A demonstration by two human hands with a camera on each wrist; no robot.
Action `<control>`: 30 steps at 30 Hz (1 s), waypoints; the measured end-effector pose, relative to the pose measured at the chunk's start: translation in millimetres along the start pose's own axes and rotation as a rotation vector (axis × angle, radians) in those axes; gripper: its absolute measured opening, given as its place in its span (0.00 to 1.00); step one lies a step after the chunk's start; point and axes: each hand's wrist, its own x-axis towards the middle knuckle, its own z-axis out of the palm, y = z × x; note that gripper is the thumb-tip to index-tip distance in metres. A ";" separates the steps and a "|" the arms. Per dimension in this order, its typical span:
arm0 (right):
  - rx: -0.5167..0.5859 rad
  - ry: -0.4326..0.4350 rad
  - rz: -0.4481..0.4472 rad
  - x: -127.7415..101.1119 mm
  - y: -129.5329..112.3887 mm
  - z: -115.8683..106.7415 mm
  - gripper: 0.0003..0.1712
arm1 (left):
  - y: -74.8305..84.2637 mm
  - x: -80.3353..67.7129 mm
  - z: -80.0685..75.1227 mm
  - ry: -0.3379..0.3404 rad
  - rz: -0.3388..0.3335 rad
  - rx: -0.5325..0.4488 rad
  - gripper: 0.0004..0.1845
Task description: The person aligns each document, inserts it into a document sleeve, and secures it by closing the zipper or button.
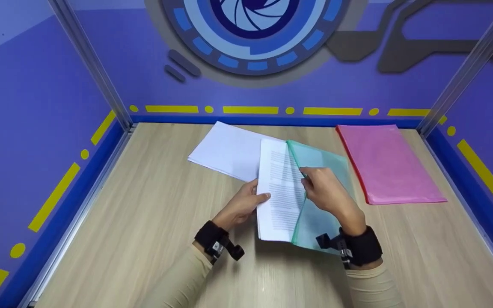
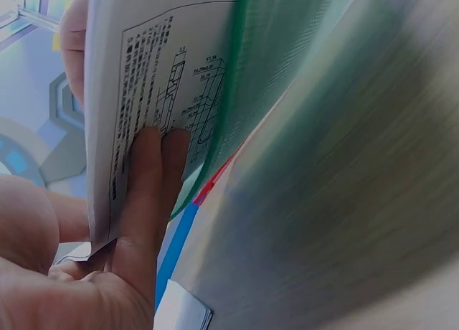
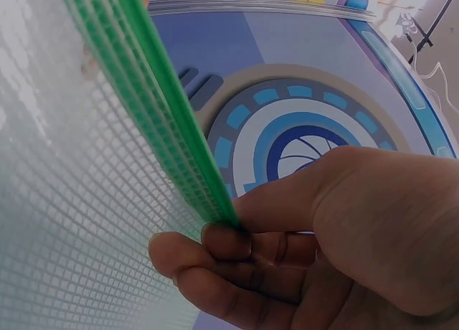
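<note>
Green mesh folder (image 1: 319, 192), translucent, lies mid-surface with its bright green bound edge (image 3: 165, 122) lifted along the left side, and up close the right wrist view shows a fine grid weave across its whole face, pale and see-through. Printed sheets (image 1: 278, 188) sit at that open edge, white pages dense with lines of black text; the left wrist view picks out a small line diagram beside the text block. The sheets overlap the folder's left side, partly within its mouth as far as the head view shows.

Right hand (image 1: 328, 192) is pinching the folder's green edge, thumb above and curled fingers (image 3: 215, 262) below, clamped right on the binding. Left hand (image 1: 242, 205) grasps the printed sheets at their left margin, thumb on top, and underneath its fingers (image 2: 147, 201) lie flat against the page's printed face.

Just behind and to the left, a stack of plain white paper (image 1: 227, 149) rests flat, its near corner tucked under the printed sheets. Off to the right, well apart from the hands, a pink folder (image 1: 387, 164) lies flat with a red spine along its left edge. All of it sits on the pale wood-grain surface (image 1: 144, 222), boxed in by purple walls with yellow dashes.
</note>
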 end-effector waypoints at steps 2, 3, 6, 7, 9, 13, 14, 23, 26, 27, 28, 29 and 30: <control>0.000 0.008 -0.007 0.1 -1.1 -0.1 0.13 | -0.4 0.9 2.6 0.000 0.001 -0.006 0.27; 0.002 0.011 -0.007 0.2 -1.5 -0.1 0.15 | -0.7 1.3 4.0 -0.001 0.003 -0.011 0.27; 0.011 0.010 -0.003 0.5 -3.4 0.1 0.16 | -1.3 2.0 7.6 -0.004 0.007 -0.013 0.27; 0.013 0.008 -0.002 0.6 -4.2 0.2 0.16 | -1.6 2.1 8.3 -0.006 0.007 -0.014 0.27; 0.021 0.006 0.004 0.5 -5.5 0.5 0.16 | -2.5 2.2 9.0 -0.007 0.003 -0.015 0.27; 0.034 0.006 0.014 0.5 -5.9 2.3 0.17 | -5.6 2.2 9.0 -0.007 -0.001 -0.003 0.27; 0.038 0.007 0.015 0.6 -5.6 3.0 0.17 | -6.3 2.3 9.3 -0.006 -0.003 0.001 0.27; 0.028 0.036 -0.036 1.8 -6.2 7.4 0.16 | -10.0 3.5 13.1 -0.019 0.015 0.057 0.28; 0.028 0.036 -0.034 1.7 -7.2 8.5 0.16 | -10.4 3.9 14.5 -0.010 0.013 0.064 0.29; 0.030 0.034 -0.032 1.8 -7.9 8.8 0.16 | -10.3 4.0 15.1 -0.009 0.013 0.064 0.28; 0.030 0.032 -0.032 1.9 -8.5 9.4 0.16 | -10.2 4.2 15.7 -0.008 0.010 0.064 0.29; 0.033 0.030 -0.032 2.0 -9.1 9.9 0.17 | -10.1 4.5 16.4 -0.009 0.011 0.057 0.28; 0.036 0.028 -0.033 2.2 -9.7 10.6 0.17 | -10.0 4.8 17.1 -0.008 0.010 0.049 0.28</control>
